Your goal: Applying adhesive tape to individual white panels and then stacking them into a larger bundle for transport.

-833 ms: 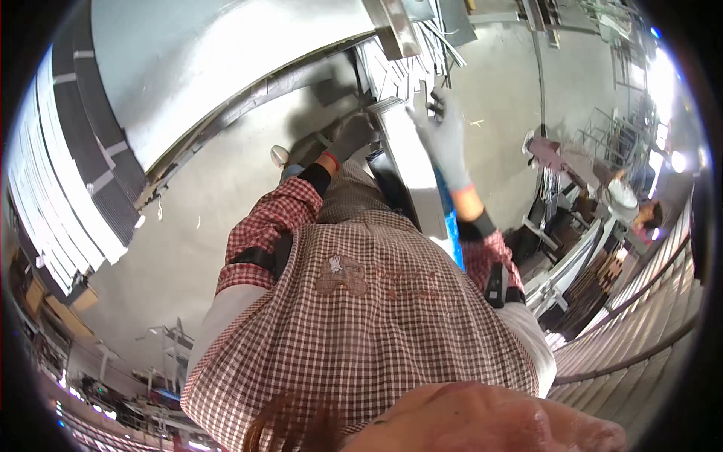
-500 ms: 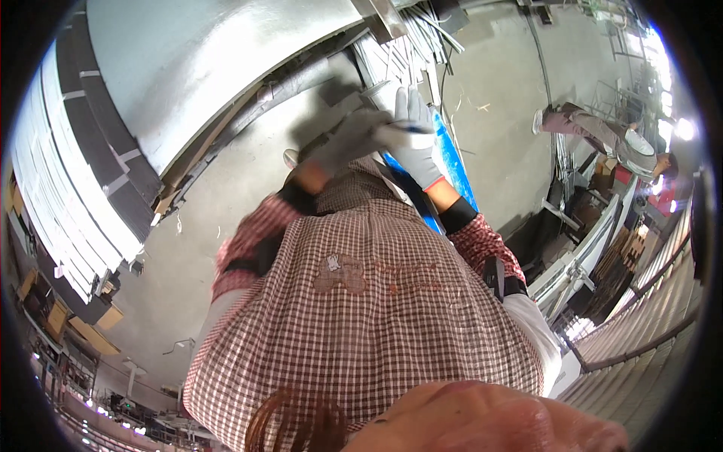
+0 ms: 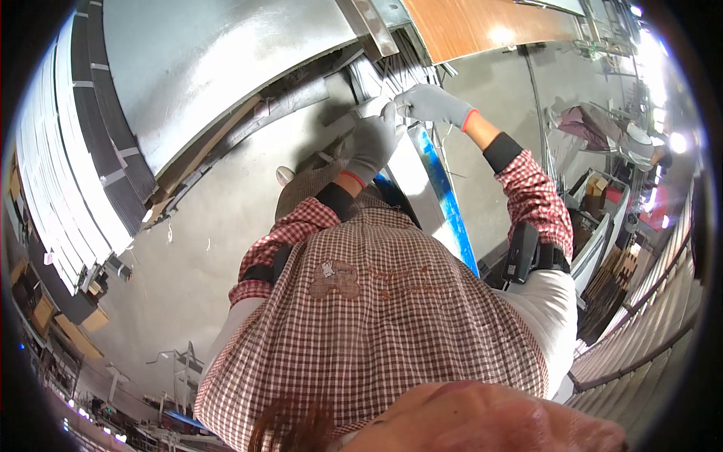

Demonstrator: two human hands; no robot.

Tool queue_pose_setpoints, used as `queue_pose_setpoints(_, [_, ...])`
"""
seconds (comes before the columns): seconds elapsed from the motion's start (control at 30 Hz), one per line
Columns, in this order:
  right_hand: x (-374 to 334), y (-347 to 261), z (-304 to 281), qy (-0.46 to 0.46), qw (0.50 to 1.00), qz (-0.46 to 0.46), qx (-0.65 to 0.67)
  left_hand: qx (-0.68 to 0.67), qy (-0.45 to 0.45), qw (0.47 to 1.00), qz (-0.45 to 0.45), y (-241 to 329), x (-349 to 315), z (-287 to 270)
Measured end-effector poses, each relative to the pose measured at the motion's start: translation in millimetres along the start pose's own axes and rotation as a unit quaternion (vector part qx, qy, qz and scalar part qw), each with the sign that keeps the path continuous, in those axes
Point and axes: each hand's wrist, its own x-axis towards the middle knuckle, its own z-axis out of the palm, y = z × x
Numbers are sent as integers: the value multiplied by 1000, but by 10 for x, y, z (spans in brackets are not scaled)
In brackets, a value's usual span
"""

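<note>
- At the centre, the gloved left hand was curled closed around the near end of the long metal strip, which ran from 12 toward 4 o'clock with a blue edge.
- Just beyond, at 1 o'clock, the gloved right hand pinched the same end; a loosened grip could have let the strip slide off.
- Farther, at 12 o'clock, the stacked metal strips lay close; swinging the strip might have snagged them.
- At 11 o'clock, the big metal sheet risked scratches.

Grey gloves with orange cuffs cover the left hand and right hand; red-and-white checked apron; blue-edged silvery metal strip; grey floor.
</note>
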Motion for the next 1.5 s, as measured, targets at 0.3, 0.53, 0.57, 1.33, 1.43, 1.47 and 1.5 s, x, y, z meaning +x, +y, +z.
queue_pose_setpoints(0.3, [-410, 1670, 885, 38, 961, 239, -132, 90, -3, 994, 64, 129, 175, 38])
queue_pose_setpoints(0.53, [-1783, -137, 926, 312, 712, 234, 584, -73, -165, 940, 289, 325, 26, -156])
queue_pose_setpoints(0.57, [-2071, -265, 1288, 306, 671, 137, 662, -24, -216, 905, 365, 448, -48, -192])
queue_pose_setpoints(1.33, [-2042, -2151, 3635, 708, 83, -53, 699, 109, -228, 815, 520, -416, -1099, -1905])
queue_pose_setpoints(1.43, [-1666, -2204, 3535, 654, 48, -86, 750, 234, -121, 822, 504, -676, -966, -1976])
queue_pose_setpoints(1.47, [-1481, -2201, 3474, 642, 49, -76, 761, 213, -96, 818, 526, -720, -970, -1964])
queue_pose_setpoints(1.5, [-1324, -2249, 3355, 632, 49, -66, 771, 193, -72, 811, 547, -711, -1007, -1985])
